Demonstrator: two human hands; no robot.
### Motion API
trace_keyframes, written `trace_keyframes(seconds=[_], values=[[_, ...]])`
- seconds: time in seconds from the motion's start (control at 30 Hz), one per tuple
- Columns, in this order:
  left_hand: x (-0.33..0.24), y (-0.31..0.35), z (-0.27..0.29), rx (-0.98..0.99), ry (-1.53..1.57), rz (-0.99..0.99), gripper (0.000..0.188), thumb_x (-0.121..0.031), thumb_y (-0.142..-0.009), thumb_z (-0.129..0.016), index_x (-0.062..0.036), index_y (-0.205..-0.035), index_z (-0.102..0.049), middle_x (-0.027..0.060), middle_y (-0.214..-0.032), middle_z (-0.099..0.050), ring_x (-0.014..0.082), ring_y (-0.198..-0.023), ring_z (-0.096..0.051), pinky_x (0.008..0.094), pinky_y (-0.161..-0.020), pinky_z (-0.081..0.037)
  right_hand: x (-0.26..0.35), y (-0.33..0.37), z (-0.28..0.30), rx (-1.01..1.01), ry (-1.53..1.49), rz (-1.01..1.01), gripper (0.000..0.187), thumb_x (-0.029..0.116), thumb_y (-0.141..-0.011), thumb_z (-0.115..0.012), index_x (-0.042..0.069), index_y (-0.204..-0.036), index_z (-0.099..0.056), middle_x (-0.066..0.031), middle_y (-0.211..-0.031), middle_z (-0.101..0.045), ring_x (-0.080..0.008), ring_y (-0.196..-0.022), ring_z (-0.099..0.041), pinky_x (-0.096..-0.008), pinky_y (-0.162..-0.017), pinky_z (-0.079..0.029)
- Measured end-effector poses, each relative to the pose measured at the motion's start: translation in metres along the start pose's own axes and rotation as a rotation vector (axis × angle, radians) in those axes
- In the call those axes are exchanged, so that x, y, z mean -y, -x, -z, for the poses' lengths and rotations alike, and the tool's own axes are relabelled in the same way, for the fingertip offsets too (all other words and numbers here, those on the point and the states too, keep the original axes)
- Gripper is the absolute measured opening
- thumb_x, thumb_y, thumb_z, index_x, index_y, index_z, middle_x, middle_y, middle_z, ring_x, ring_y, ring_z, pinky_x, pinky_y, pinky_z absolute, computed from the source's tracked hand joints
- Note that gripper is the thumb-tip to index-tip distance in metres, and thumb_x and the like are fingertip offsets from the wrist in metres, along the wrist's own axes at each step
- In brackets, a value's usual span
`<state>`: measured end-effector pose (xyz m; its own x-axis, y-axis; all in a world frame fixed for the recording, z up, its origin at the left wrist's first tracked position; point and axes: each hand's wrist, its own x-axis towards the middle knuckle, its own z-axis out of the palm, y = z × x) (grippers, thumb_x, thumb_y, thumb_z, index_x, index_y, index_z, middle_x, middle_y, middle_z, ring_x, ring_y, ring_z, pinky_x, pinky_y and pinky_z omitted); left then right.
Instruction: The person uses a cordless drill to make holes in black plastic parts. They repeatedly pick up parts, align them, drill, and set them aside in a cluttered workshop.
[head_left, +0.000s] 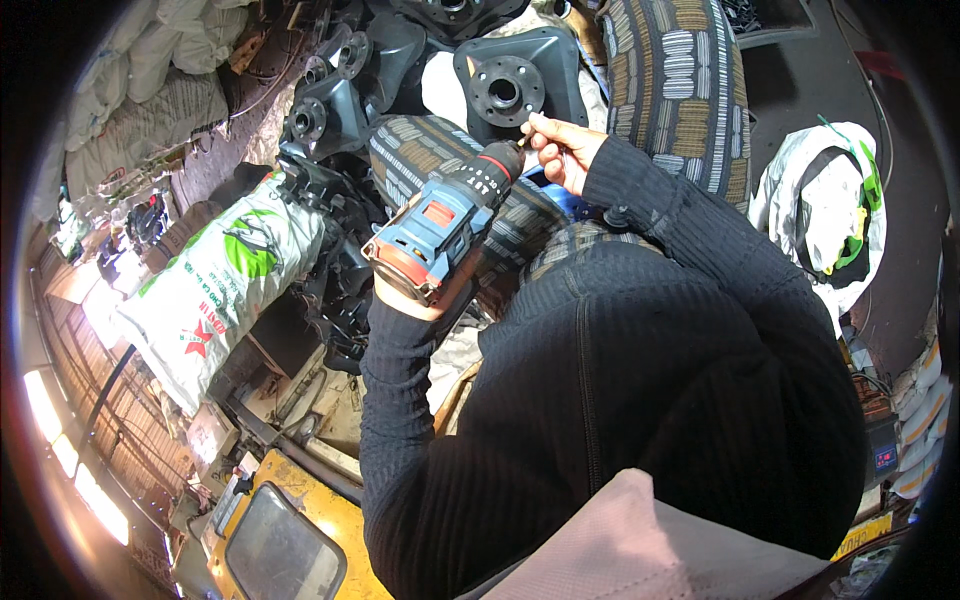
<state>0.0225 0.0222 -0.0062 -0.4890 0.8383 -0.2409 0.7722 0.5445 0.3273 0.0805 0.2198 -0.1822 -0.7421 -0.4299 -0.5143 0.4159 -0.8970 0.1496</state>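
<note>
My left hand (408, 300), mostly hidden under the tool, is wrapped round a blue and red cordless drill (440, 225). The drill slants up and to the right. Just beyond its black chuck (505, 158), my right hand (565, 152) has thumb and forefinger pinched together beside the bit. Whatever sits between those fingertips is too small to name. Right above them lies a black plastic part (560, 65), squarish, with a round holed flange (487, 88) at its centre. Patterned fabric (415, 150) covers my lap beneath the drill.
More black flanged parts (325, 120) are heaped at the upper left. A white and green printed sack (230, 280) lies on the left, and a white plastic bag (825, 210) stands on the right. Yellow machinery (290, 540) is at the lower left.
</note>
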Motion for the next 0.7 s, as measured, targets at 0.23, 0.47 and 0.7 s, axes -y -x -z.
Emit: trace_keyframes(seconds=[0.23,0.47,0.7], values=[[-0.001,-0.003,-0.006,-0.033,0.008,0.142,0.026,-0.019,-0.07,-0.065,-0.0114,-0.095,-0.061,0.0076,-0.09,-0.062,0.0266,-0.084,-0.06,0.0372,-0.076,-0.047,-0.015,-0.015,-0.007,-0.052,-0.174,-0.111,0.022,0.021,-0.084,-0.062,0.004,-0.098,-0.057,0.0047,-0.073,-0.051,-0.0009,-0.059,-0.046,-0.0121,-0.046,-0.038],[0.035,-0.003,-0.007,-0.062,-0.059,0.137,0.023,-0.016,-0.071,-0.062,-0.0103,-0.094,-0.061,0.0082,-0.088,-0.062,0.0282,-0.081,-0.06,0.0384,-0.072,-0.048,-0.033,-0.054,-0.027,-0.129,-0.236,-0.124,0.026,0.026,-0.092,-0.049,0.006,-0.107,-0.055,0.0066,-0.065,-0.041,-0.0014,-0.049,-0.031,-0.0152,-0.04,-0.025],[0.061,-0.013,-0.02,0.085,-0.027,0.167,0.032,-0.023,-0.072,-0.063,-0.0108,-0.102,-0.059,0.0092,-0.094,-0.061,0.029,-0.086,-0.059,0.039,-0.075,-0.046,-0.034,-0.072,-0.019,-0.201,-0.238,-0.074,0.026,0.027,-0.094,-0.043,0.008,-0.11,-0.053,0.0056,-0.061,-0.037,-0.0031,-0.045,-0.025,-0.0175,-0.038,-0.022]])
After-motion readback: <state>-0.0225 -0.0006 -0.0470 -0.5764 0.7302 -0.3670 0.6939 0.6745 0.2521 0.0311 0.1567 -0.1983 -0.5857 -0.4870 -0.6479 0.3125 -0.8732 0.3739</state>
